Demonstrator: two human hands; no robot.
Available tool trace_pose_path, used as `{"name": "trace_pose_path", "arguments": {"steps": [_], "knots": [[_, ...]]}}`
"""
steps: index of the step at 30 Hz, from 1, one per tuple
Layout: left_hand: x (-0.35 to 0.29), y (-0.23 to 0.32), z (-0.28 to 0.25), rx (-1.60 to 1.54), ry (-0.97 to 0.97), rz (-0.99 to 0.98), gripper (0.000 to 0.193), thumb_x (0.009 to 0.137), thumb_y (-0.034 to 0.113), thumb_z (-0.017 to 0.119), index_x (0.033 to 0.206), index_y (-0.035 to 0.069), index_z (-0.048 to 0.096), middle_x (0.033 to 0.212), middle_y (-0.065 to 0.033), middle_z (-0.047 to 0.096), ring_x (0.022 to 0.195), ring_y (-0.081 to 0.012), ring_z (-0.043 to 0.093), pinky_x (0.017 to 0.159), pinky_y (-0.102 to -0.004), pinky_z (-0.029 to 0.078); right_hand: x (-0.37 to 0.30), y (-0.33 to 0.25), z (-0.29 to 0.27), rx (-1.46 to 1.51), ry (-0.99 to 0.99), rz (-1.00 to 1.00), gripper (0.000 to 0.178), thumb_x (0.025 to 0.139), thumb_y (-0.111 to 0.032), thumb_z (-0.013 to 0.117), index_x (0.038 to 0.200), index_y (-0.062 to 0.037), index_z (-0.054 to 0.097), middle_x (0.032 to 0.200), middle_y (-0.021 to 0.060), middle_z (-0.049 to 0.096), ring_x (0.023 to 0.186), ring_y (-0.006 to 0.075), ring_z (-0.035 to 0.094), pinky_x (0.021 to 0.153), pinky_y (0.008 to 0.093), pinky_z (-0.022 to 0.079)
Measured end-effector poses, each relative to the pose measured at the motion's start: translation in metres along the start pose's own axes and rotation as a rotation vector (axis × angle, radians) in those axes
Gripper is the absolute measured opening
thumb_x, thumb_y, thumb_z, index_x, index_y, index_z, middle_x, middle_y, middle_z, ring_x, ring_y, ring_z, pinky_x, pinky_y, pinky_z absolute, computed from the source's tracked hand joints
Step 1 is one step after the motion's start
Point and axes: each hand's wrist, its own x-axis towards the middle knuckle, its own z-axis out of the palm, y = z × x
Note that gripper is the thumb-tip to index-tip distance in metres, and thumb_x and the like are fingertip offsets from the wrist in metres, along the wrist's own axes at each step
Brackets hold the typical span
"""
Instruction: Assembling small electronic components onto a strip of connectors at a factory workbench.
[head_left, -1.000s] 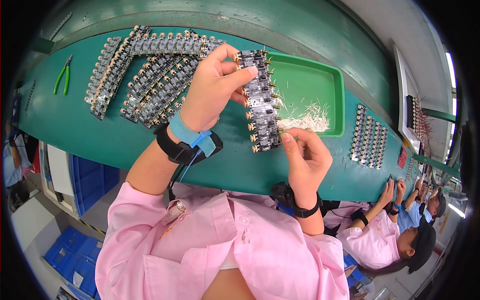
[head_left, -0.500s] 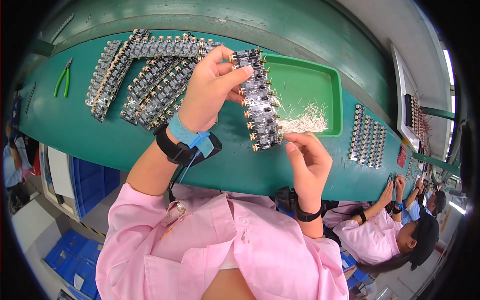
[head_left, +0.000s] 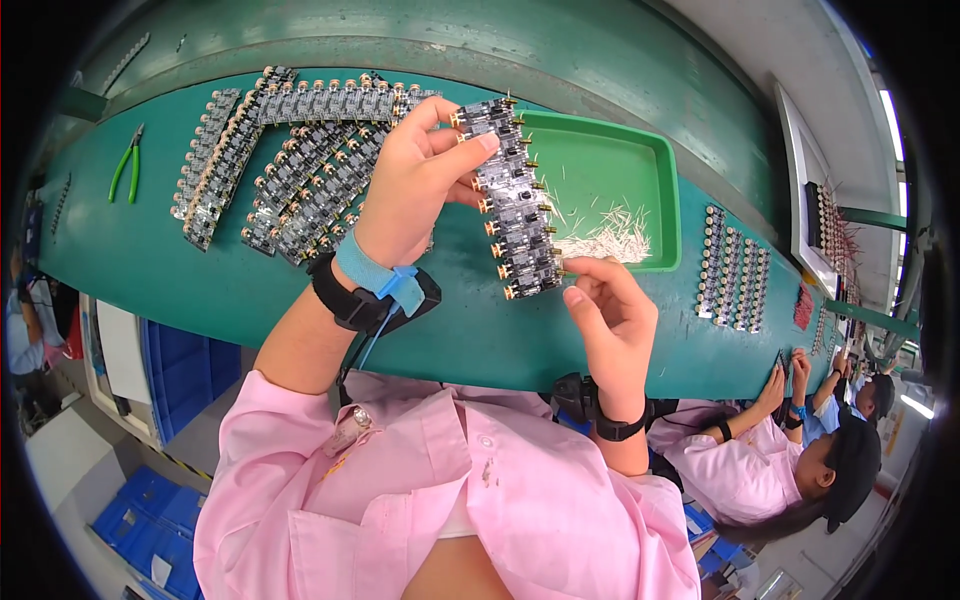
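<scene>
- Head view: the left hand (head_left: 405,195) is closed on the upper end of a strip of circuit modules (head_left: 518,215), its thumb flat across the face and its fingers behind.
- The strip is held up over the green table (head_left: 480,355), slightly tilted, its gold-coloured round parts along the left edge and pins along the right; it hides the left side of a tray.
- The right hand (head_left: 615,330) is half curled beside the strip's lower end, thumb and forefinger parted, the forefinger's tip close to the lowest pins; whether it touches them I cannot tell.
- That green tray (head_left: 671,200), shallow with rounded corners, holds many thin white sticks (head_left: 612,240), heaped along its near side, a few scattered farther left; much of its floor is bare.
- Left of the left hand, more module strips (head_left: 300,165) lie in an overlapping pile directly on the table, with green-handled pliers (head_left: 127,165) farther left.
- Right of the tray, four short strips (head_left: 735,270) lie side by side.
- Blue bins (head_left: 145,525) stand at lower left; their contents are too unclear to name.
</scene>
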Motion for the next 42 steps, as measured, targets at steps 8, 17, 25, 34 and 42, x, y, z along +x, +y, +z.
{"name": "trace_pose_path", "arguments": {"steps": [8,17,25,34,42], "knots": [[-0.002,-0.002,0.004,-0.044,0.004,0.007,0.016,0.082,0.011,0.059,0.09,0.006,0.046,0.082,-0.0055,0.06,0.065,-0.0091,0.056,0.055,-0.0221,0.049,-0.001,0.006,0.001,0.362,0.009,0.331,0.008,0.08,-0.003,0.06,0.085,0.002,0.06,0.063,0.001,0.054,0.055,0.0067,0.048,0.051,0.0196,0.038],[-0.009,0.004,0.016,0.032,-0.084,-0.078,0.029,0.085,0.015,0.055,0.11,0.004,0.046,0.093,-0.0107,0.061,0.078,-0.0151,0.061,0.065,-0.0255,0.051,-0.005,0.017,-0.012,0.428,0.17,0.315,0.007,0.082,-0.005,0.057,0.084,0.0008,0.059,0.062,0.0013,0.053,0.053,0.0069,0.046,0.048,0.0199,0.035],[-0.01,0.007,0.014,0.173,-0.199,-0.117,0.034,0.086,0.016,0.053,0.116,0.003,0.044,0.098,-0.0136,0.061,0.087,-0.0189,0.06,0.07,-0.0276,0.05,-0.022,0.037,-0.075,0.371,0.539,0.154,0.008,0.083,-0.007,0.056,0.086,0.0002,0.059,0.062,-0.0007,0.051,0.053,0.0055,0.044,0.048,0.018,0.032],[-0.021,0.02,-0.003,0.222,-0.227,-0.101,0.027,0.085,0.015,0.052,0.109,0.003,0.047,0.095,-0.0116,0.061,0.081,-0.0173,0.06,0.067,-0.0259,0.049,-0.053,0.102,-0.218,0.205,0.991,-0.023,0.008,0.086,-0.011,0.053,0.086,-0.0033,0.055,0.06,-0.0031,0.045,0.052,0.0051,0.043,0.048,0.0176,0.032],[-0.06,0.037,-0.035,0.683,-0.069,-0.042,0.038,0.081,0.015,0.057,0.115,0.003,0.044,0.101,-0.0079,0.059,0.089,-0.0151,0.056,0.067,-0.0248,0.047,-0.072,0.136,-0.347,0.12,1.054,0.189,0.009,0.086,-0.013,0.05,0.079,-0.0079,0.052,0.061,-0.0026,0.044,0.051,0.0079,0.043,0.044,0.0206,0.033]]}}
